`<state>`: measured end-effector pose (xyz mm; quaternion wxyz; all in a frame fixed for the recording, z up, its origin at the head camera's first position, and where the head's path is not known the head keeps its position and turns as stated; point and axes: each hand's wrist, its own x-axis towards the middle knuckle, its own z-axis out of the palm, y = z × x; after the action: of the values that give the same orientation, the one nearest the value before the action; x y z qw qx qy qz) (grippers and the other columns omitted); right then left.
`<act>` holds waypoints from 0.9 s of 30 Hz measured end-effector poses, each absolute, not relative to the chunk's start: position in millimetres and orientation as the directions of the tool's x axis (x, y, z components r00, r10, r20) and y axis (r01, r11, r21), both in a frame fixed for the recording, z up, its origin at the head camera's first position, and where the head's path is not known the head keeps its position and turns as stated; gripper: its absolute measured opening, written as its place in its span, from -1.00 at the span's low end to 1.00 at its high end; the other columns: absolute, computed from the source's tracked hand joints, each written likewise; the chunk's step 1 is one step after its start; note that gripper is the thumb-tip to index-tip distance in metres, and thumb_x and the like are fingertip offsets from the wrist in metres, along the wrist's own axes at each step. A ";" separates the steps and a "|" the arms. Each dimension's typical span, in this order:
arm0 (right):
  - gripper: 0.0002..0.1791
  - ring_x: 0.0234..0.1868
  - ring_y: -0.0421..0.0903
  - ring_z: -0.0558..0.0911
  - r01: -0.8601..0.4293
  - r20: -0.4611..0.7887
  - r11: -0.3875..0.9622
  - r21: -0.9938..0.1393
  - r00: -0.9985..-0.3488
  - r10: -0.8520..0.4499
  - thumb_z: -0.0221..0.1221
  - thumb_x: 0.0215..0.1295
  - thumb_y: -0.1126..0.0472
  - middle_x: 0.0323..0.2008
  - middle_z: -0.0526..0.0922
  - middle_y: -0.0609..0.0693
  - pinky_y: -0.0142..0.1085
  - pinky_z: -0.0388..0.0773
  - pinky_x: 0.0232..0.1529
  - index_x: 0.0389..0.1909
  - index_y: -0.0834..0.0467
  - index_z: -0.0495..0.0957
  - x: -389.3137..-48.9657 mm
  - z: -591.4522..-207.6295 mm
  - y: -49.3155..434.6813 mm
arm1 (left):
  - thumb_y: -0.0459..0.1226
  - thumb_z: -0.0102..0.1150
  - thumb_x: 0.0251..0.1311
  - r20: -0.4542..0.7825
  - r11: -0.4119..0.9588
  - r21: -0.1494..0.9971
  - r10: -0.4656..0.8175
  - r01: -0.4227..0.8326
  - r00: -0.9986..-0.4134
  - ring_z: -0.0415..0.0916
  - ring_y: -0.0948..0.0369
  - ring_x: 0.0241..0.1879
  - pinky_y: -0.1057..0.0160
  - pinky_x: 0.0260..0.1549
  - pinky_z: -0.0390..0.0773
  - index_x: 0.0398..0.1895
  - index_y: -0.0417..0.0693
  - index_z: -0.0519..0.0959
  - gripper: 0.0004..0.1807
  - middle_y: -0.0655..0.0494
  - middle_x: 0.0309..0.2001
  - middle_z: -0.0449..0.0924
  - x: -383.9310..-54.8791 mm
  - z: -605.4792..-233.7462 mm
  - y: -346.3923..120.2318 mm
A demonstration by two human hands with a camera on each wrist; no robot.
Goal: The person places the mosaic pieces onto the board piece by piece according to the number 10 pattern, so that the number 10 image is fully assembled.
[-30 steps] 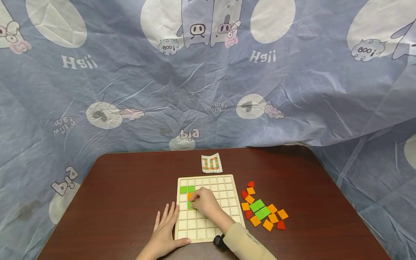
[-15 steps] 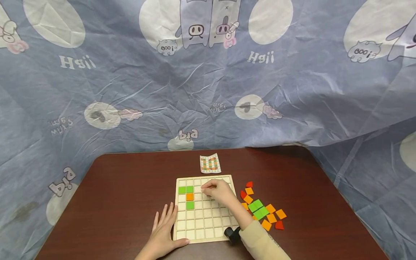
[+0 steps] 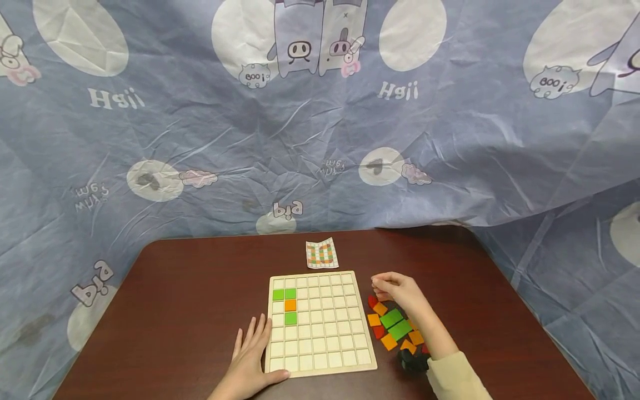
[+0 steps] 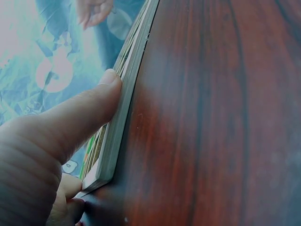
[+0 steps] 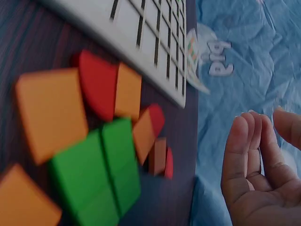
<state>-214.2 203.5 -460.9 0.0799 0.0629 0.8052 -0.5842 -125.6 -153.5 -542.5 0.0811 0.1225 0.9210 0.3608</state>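
Observation:
A cream grid board [image 3: 320, 334] lies on the table. Two green square tiles [image 3: 278, 295] fill neighbouring cells at its upper left, with an orange tile [image 3: 290, 305] and another green tile [image 3: 290, 318] below the right one. My left hand [image 3: 248, 355] rests at the board's lower left corner, fingers spread along the side; in the left wrist view its thumb [image 4: 82, 110] presses the edge. My right hand [image 3: 402, 294] hovers above the loose tiles right of the board. Its fingers are loosely bent, and the right wrist view shows nothing between thumb and fingers [image 5: 235, 150].
Loose green tiles [image 5: 80, 174], orange tiles [image 5: 51, 113] and red rounded pieces [image 5: 98, 84] lie right of the board, partly hidden by the right arm. A small paper with a coloured grid pattern [image 3: 322, 254] lies behind the board. A printed cloth [image 3: 250, 133] hangs behind the table.
My right hand has left the lower green tile on the board and moved right, over the loose pieces. The left hand has stayed at the board's corner.

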 end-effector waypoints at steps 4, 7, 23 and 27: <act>-0.50 -0.05 0.02 0.68 0.211 -0.211 0.305 -0.929 -0.977 0.032 0.17 0.41 0.05 -0.01 0.66 0.22 -0.28 0.66 -0.01 0.14 0.39 0.50 -202.9 -466.7 234.3 | 0.26 0.42 -0.14 -0.066 0.699 0.696 0.290 0.164 -0.955 -0.42 -0.19 0.56 -0.19 0.42 -0.61 0.57 -0.19 -0.04 0.32 -0.20 0.58 -0.25 -123.6 -543.6 -152.9; -0.45 -0.05 -0.05 0.68 0.237 -0.229 0.323 -0.916 -0.971 0.062 0.18 0.40 0.02 0.02 0.66 0.18 -0.35 0.66 -0.04 0.18 0.39 0.48 -192.8 -472.4 255.2 | 0.25 0.43 -0.14 -0.065 0.692 0.703 0.291 0.164 -0.954 -0.42 -0.18 0.57 -0.08 0.43 -0.67 0.57 -0.17 -0.04 0.31 -0.18 0.58 -0.25 -122.6 -544.9 -152.5; -0.40 -0.04 -0.04 0.68 0.325 -0.299 0.518 -0.791 -0.945 0.135 0.24 0.33 -0.04 0.05 0.67 0.16 -0.08 0.59 0.04 0.21 0.32 0.49 -163.8 -489.8 311.3 | 0.28 0.40 -0.13 -0.051 0.715 0.676 0.286 0.178 -0.957 -0.42 -0.20 0.56 -0.18 0.43 -0.63 0.57 -0.18 -0.06 0.33 -0.19 0.58 -0.27 -125.5 -546.6 -154.8; -0.39 -0.10 -0.03 0.69 0.311 -0.289 0.562 -0.766 -0.948 0.129 0.32 0.24 0.00 -0.04 0.72 0.18 -0.01 0.57 0.01 0.15 0.35 0.51 -161.5 -493.5 308.9 | 0.29 0.39 -0.12 -0.049 0.718 0.673 0.285 0.180 -0.957 -0.42 -0.18 0.57 -0.16 0.43 -0.63 0.57 -0.16 -0.07 0.32 -0.17 0.59 -0.27 -126.1 -546.9 -155.2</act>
<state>-161.5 308.9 -493.5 0.1005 0.1252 0.8781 -0.4507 -126.1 -155.2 -546.9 0.0745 0.1260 0.9237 0.3540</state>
